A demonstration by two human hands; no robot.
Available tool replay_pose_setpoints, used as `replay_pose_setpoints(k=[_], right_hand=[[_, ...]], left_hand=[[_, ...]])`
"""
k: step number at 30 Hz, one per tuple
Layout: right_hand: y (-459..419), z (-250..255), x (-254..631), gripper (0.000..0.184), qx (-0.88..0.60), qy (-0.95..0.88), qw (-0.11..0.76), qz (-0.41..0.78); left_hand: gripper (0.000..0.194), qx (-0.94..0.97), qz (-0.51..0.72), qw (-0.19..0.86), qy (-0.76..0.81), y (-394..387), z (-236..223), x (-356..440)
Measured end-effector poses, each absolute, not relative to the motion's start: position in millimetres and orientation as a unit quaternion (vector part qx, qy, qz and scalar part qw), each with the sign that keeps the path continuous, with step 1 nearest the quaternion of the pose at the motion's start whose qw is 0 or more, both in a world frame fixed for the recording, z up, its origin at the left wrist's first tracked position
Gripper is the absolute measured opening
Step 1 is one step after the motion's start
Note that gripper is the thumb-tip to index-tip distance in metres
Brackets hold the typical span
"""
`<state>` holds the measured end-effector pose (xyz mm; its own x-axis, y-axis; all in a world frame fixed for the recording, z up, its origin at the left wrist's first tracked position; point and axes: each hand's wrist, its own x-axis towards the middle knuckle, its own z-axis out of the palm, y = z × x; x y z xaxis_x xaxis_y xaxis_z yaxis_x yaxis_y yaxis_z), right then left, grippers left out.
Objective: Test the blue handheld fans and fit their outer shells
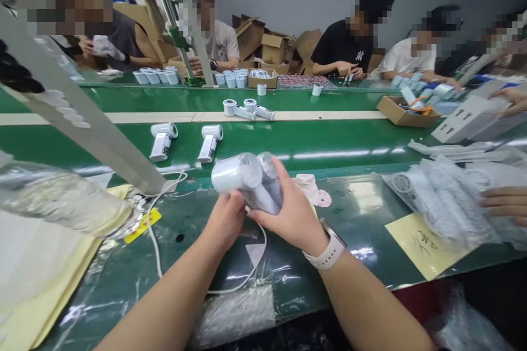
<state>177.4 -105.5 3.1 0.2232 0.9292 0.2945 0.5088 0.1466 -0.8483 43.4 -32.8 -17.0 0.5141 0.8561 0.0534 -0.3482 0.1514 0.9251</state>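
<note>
My left hand [224,219] and right hand [292,208] are wrapped closed around a bagged white hair dryer [247,175], right at the surface's [354,203] far edge, green conveyor belt [288,142] just beyond, white cable [154,241] looping beside me!

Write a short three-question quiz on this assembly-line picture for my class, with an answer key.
1. True or false: the right hand wears a watch with a white strap.

2. What do the right hand and the left hand hold together?
A) a glass bottle
B) an appliance wrapped in clear plastic
C) a pair of scissors

3. Fill in the blank: the tray on the green conveyor belt, towards the right of the view, is made of ____.

Key: 1 true; 2 B; 3 cardboard
</note>
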Motion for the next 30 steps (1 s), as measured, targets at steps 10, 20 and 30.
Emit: replay_pose_setpoints(k=[10,20,30], right_hand=[[-179,-7,379,0.079,-0.881,-0.450,0.146,0.021],[-115,-50,310,0.043,-0.731,-0.613,0.255,-0.158],[95,-20,113,0.036,-0.678,-0.721,0.111,0.092]], left_hand=[[0.060,0.722,0.305,0.530,0.324,-37,-8,41],[0.050,0.778,0.249,0.476,0.325,-59,-2,41],[0.047,0.789,0.474,0.299,0.252,-54,-23,36]])
